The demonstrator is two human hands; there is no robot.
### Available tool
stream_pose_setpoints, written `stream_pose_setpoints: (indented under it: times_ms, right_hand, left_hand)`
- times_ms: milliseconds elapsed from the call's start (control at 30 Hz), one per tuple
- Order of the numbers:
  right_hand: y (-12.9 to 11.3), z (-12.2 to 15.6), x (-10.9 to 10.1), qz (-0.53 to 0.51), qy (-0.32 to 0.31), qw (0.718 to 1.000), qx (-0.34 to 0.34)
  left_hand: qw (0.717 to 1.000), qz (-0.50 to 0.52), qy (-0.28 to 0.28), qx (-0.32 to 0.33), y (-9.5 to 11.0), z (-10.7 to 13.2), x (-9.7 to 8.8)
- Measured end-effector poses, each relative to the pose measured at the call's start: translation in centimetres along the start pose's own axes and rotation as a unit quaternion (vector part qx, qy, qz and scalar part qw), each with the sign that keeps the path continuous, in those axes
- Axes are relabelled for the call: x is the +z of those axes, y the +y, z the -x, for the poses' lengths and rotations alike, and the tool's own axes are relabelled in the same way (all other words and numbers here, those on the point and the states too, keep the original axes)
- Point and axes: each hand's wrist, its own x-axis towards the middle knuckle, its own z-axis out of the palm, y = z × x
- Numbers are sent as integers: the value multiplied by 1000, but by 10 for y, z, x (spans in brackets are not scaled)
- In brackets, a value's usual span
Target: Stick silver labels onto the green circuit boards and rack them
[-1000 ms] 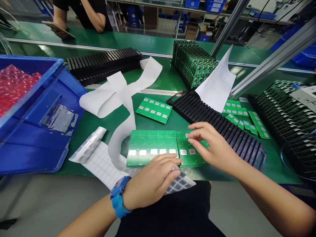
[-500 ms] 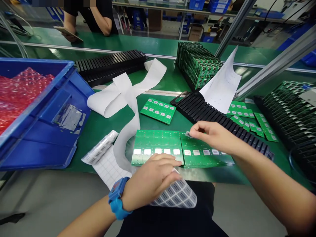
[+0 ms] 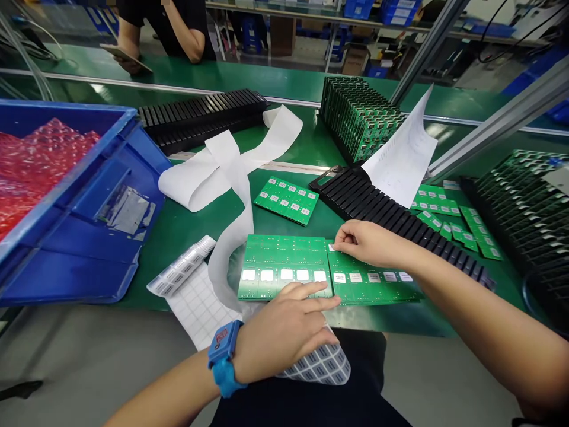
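Note:
Two green circuit boards lie side by side at the bench's front edge: a left board (image 3: 284,252) and a right board (image 3: 373,293), each with a row of white labels. My right hand (image 3: 367,242) pinches a small label (image 3: 331,247) at the right board's upper left corner. Its fingertips partly cover that label. My left hand (image 3: 287,326), fingers spread, reaches over the lower edge of the left board, with fingertips by the seam between the boards. Beneath this hand a sheet of printed labels (image 3: 326,363) hangs over the bench edge, partly hidden.
A blue bin (image 3: 146,142) of red bubble wrap stands left. Curled white backing strip (image 3: 231,169) and a label roll (image 3: 184,270) lie nearby. Behind are a labelled board (image 3: 287,200), black racks (image 3: 364,198), and upright boards (image 3: 360,115). A person (image 3: 169,29) sits across the bench.
My right hand has moved slightly left and down, bringing the label onto the right board's corner. My left hand has slid a little to the right.

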Motion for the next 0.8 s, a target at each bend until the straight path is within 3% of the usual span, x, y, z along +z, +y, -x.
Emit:
stream_pose_setpoints:
  times_ms: [100, 167, 333, 567, 700, 800]
  right_hand:
    - [-6, 3, -1, 70, 124, 989, -41]
    - [-11, 0, -4, 22, 146, 988, -53]
    - [-17, -19, -2, -171, -28, 981, -82]
    - [-17, -26, 9, -157, -44, 982, -97]
    - [-23, -18, 17, -32, 35, 989, -140]
    - [-29, -2, 26, 93, 152, 969, -169]
  left_hand:
    - [1000, 6, 12, 0, 0, 0, 0]
    - [1000, 11, 22, 1, 2, 1, 0]
    - [999, 4, 39, -8, 5, 9, -1]
    - [999, 5, 36, -20, -2, 17, 3]
    - [998, 31, 49, -19, -5, 17, 3]
    - [996, 66, 57, -27, -5, 18, -2]
